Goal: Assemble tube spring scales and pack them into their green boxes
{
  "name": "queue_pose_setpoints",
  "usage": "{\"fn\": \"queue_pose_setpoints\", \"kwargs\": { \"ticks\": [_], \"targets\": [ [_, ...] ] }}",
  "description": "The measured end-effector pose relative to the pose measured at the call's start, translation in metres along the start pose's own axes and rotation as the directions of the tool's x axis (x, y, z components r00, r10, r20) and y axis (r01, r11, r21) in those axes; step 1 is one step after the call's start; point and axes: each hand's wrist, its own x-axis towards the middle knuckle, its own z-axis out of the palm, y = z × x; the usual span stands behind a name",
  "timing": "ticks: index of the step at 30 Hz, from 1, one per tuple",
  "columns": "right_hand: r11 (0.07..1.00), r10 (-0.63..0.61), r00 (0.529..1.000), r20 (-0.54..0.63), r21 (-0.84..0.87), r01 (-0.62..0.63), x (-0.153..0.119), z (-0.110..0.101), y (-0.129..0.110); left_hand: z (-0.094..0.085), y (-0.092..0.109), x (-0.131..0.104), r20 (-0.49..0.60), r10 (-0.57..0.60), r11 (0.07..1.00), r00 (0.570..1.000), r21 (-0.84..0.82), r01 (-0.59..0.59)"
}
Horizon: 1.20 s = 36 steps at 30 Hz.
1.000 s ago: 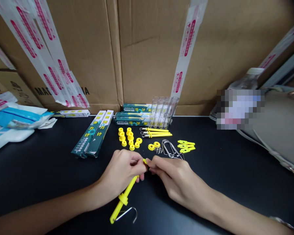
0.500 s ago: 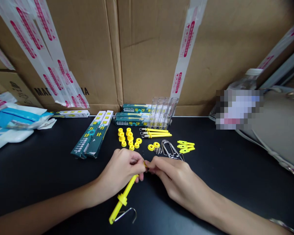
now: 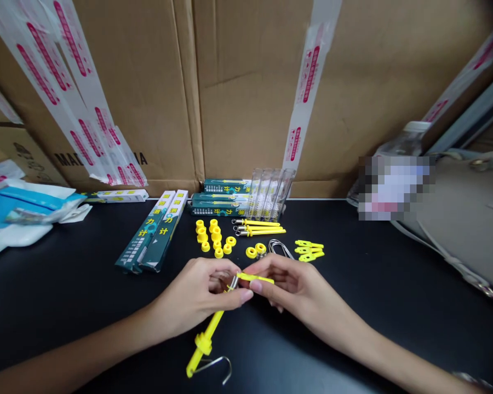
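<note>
My left hand (image 3: 195, 295) is closed on a yellow spring-scale rod (image 3: 215, 324), which slants down toward me. A metal coil spring (image 3: 234, 282) shows at the rod's upper end, between thumb and fingers. Lower down, the rod carries a yellow collar (image 3: 203, 343), and a wire hook (image 3: 225, 368) hangs from its bottom end. My right hand (image 3: 302, 284) pinches a small flat yellow tab (image 3: 262, 279), whose left end meets the top of the spring; I cannot tell whether they are hooked together. Similar yellow tabs (image 3: 309, 250) lie beyond my right hand.
Yellow collars (image 3: 216, 235), yellow rings (image 3: 251, 252), wire hooks (image 3: 281, 247) and yellow rods with springs (image 3: 263, 228) lie ahead. Clear tubes (image 3: 271, 194) stand by green boxes (image 3: 164, 232). Cardboard (image 3: 246, 109) walls the back; a bottle (image 3: 406, 139) and bag (image 3: 464, 219) are right.
My right hand has turned and its fingers have opened out, so the yellow tab and spring now show. My left thumb has extended. The rod's lower end has shifted slightly.
</note>
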Motion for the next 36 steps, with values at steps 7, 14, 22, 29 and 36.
{"fn": "queue_pose_setpoints", "kwargs": {
  "ticks": [7,14,22,29,36],
  "targets": [
    [0.990,0.092,0.995,-0.030,0.107,-0.088,0.004,0.003,0.006,0.002,0.000,0.000,-0.015,-0.044,0.999,0.999,-0.031,0.044],
    [0.992,0.020,0.998,-0.062,-0.126,-0.027,0.000,0.001,0.008,0.001,-0.003,0.000,0.006,-0.017,0.999,1.000,-0.047,0.017],
    [0.906,-0.091,0.992,-0.092,-0.421,0.044,-0.005,0.001,0.000,-0.006,-0.004,-0.002,0.096,0.052,0.997,0.994,0.060,-0.058],
    [0.840,-0.228,0.964,-0.140,-0.528,0.122,-0.007,0.003,-0.001,-0.007,-0.001,0.000,0.110,0.048,0.999,0.993,0.012,-0.049],
    [0.843,-0.263,0.959,-0.110,-0.509,0.173,-0.007,0.000,0.006,-0.004,0.001,-0.003,0.084,0.083,0.993,0.993,0.078,-0.090]
  ]
}}
